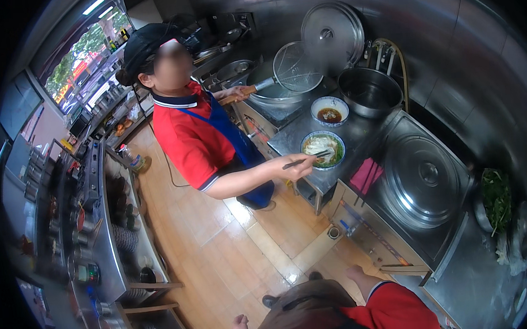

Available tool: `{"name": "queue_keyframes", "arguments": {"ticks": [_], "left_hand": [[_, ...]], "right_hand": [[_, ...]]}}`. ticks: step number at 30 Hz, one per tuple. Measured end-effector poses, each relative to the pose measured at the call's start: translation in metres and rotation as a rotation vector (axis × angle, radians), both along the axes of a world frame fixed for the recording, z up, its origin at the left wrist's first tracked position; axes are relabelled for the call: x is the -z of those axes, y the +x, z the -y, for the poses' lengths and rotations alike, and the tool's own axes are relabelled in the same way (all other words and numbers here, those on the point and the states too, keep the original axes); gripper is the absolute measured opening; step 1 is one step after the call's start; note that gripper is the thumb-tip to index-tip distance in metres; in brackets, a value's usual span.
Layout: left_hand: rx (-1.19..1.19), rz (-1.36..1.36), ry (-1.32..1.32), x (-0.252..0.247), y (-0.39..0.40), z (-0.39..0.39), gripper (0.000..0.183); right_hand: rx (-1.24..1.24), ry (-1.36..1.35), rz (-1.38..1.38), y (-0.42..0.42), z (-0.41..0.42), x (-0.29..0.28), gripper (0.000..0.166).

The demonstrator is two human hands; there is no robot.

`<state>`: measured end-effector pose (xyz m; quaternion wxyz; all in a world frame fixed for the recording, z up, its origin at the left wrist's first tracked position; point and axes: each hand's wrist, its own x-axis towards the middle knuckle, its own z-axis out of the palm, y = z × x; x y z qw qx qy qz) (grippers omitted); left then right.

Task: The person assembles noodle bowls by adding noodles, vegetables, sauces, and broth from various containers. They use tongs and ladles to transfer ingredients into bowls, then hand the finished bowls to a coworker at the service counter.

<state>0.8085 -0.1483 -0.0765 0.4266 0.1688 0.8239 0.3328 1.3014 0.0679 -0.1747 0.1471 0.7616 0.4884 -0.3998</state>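
Observation:
My left hand (pixel 240 325) hangs at the bottom edge beside my dark apron (pixel 299 309). Its fingers look curled, but whether they hold anything is unclear. Small and partly turned away, my right hand (pixel 355 273) hangs low in front of the stove cabinet (pixel 372 234), with no object visible in it. Ahead, a co-worker's hand (pixel 297 166) holds dark chopsticks (pixel 293 164) over a patterned bowl of noodles and greens (pixel 322 149). The co-worker's other hand (pixel 239 92) grips the wooden handle of a wire-mesh strainer (pixel 298 67) above a large wok (pixel 268 94).
Behind the noodle bowl stands a bowl of brown broth (pixel 329 110), near a deep metal pot (pixel 370 92). A lidded steel pot (pixel 420 182), a pink cloth (pixel 366 175) and leafy greens (pixel 496 201) are to the right. Steel shelving (pixel 102 269) lines the left; an oil bottle (pixel 134 159) stands on the tiled floor (pixel 215 258).

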Motion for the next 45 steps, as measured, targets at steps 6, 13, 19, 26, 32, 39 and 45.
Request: {"name": "queue_keyframes", "arguments": {"ticks": [6,13,19,26,32,39,45], "left_hand": [[0.039,-0.065,-0.154,-0.021,0.012,0.011,0.032],[0.053,-0.009,-0.253,-0.052,0.030,-0.002,0.031],[0.058,-0.011,-0.234,-0.007,0.009,0.002,0.032],[0.011,0.037,-0.105,0.046,-0.017,-0.012,0.030],[-0.074,-0.041,-0.229,0.008,0.017,-0.027,0.030],[0.236,-0.096,-0.402,0.035,0.054,-0.021,0.035],[0.124,0.013,-0.079,0.019,0.115,-0.136,0.030]], "right_hand": [[0.096,0.026,-0.084,0.029,0.001,0.013,0.030],[-0.340,0.070,-0.055,0.011,0.016,0.081,0.023],[0.465,0.021,-0.409,-0.057,-0.026,-0.002,0.014],[0.476,0.146,-0.571,-0.089,-0.085,-0.059,0.018],[0.295,0.164,-0.535,-0.083,-0.128,-0.009,0.022],[0.052,0.120,-0.573,-0.075,-0.171,-0.016,0.022],[0.204,0.135,-0.702,-0.035,-0.198,-0.011,0.019]]}}
